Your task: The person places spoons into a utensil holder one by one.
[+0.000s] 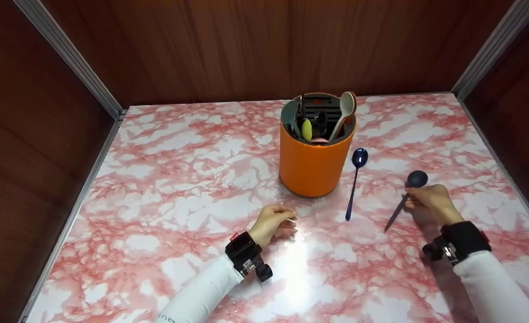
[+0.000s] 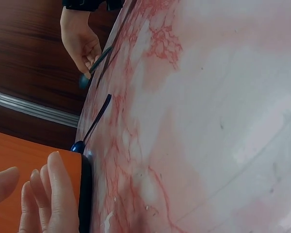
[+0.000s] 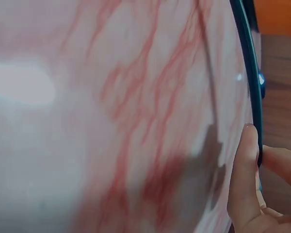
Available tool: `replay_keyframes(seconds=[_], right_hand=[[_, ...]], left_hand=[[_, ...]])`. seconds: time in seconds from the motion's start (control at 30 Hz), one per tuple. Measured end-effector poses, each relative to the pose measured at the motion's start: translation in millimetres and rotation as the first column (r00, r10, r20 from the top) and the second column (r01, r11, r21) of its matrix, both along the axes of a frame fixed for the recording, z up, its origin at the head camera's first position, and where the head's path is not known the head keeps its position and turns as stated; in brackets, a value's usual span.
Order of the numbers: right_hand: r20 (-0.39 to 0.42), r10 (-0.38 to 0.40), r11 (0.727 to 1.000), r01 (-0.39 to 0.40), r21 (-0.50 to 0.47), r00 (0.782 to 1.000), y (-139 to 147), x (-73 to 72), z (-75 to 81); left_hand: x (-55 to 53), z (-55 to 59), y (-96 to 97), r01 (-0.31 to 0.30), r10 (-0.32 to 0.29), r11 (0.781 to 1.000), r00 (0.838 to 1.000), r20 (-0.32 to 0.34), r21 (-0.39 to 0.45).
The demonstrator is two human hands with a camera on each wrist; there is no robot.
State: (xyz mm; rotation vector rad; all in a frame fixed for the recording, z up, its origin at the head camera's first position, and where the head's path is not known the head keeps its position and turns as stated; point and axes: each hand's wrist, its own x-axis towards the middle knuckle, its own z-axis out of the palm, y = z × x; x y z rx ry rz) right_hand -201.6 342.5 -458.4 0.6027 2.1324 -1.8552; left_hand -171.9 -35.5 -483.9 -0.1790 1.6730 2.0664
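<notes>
My right hand (image 1: 430, 199) pinches a dark grey spoon (image 1: 417, 179) near its bowl, between thumb and fingers. The handle slants down toward the front left, and in the right wrist view the spoon handle (image 3: 250, 68) is held above the table with its shadow apart from it. A shiny blue spoon (image 1: 359, 158) lies on the table between that hand and an orange utensil holder (image 1: 313, 170). In front of the holder, my left hand (image 1: 271, 222) hovers with loosely bent fingers and nothing in them; the left wrist view shows its thumb and fingers (image 2: 60, 199) apart.
Inside the holder stand a grey-green spoon (image 1: 290, 113), a beige spoon (image 1: 347, 105), a lime-green utensil (image 1: 307, 130) and some black pieces. The pink-marbled table (image 1: 179, 179) is bounded by brown wooden panels (image 1: 210, 49) at the back and both sides.
</notes>
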Motion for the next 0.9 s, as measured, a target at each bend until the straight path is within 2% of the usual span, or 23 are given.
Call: replay_keyframes(seconds=[0.1, 0.2, 0.3, 0.37, 0.43, 0.47, 0.6, 0.7, 0.73, 0.77, 0.83, 0.9], right_hand=[[-0.041, 0.027, 1.0, -0.027, -0.001, 0.999, -1, -1.6, -7.1], [-0.08, 0.043, 0.999, -0.04, 0.029, 0.996, 3, -9.1, -27.6], [-0.124, 0.036, 0.999, -0.038, -0.008, 0.992, 6, -18.9, -50.7], [-0.154, 0.048, 0.998, -0.052, -0.021, 0.987, 3, -21.5, -57.2], [-0.156, 0.087, 0.995, -0.094, -0.039, 0.984, -4, -19.6, -51.6], [-0.148, 0.082, 0.995, -0.091, -0.05, 0.985, -10, -17.2, -46.4], [-0.14, 0.147, 0.988, -0.153, -0.028, 0.979, -39, -0.9, -15.0], [-0.16, 0.171, 0.982, -0.182, -0.054, 0.972, -59, 10.1, 2.6], [-0.167, 0.176, 0.978, -0.192, -0.083, 0.97, -64, 12.8, 6.7], [-0.172, 0.191, 0.976, -0.206, -0.072, 0.966, -70, 16.0, 12.3], [-0.164, 0.189, 0.969, -0.211, -0.125, 0.968, -79, 19.1, 18.5], [-0.149, 0.195, 0.967, -0.215, -0.138, 0.969, -87, 21.1, 23.4]], left_hand=[[0.5, 0.9, 2.3, -0.003, 0.003, 1.0, 1.0, 0.011, 0.005], [1.0, 2.7, 4.7, -0.004, 0.004, 1.0, 1.0, 0.016, 0.008], [1.8, 4.1, 6.8, -0.001, 0.001, 1.0, 1.0, 0.012, 0.014], [2.0, 4.3, 8.1, 0.001, -0.001, 1.0, 1.0, 0.004, 0.026], [2.4, 4.7, 9.2, 0.007, -0.007, 0.999, 1.0, -0.001, 0.034], [2.4, 4.5, 9.8, 0.01, -0.009, 0.999, 1.0, -0.007, 0.038], [3.4, 5.1, 12.9, 0.026, -0.026, 0.998, 1.0, -0.004, 0.058], [4.6, 5.8, 16.0, 0.046, -0.046, 0.997, 0.999, 0.009, 0.064], [4.9, 6.1, 17.1, 0.052, -0.053, 0.997, 0.998, 0.014, 0.061], [5.2, 6.4, 18.3, 0.06, -0.061, 0.997, 0.998, 0.017, 0.058], [6.0, 7.5, 20.6, 0.07, -0.072, 0.996, 0.997, 0.027, 0.051], [6.9, 9.3, 22.9, 0.084, -0.085, 0.995, 0.996, 0.031, 0.045]])
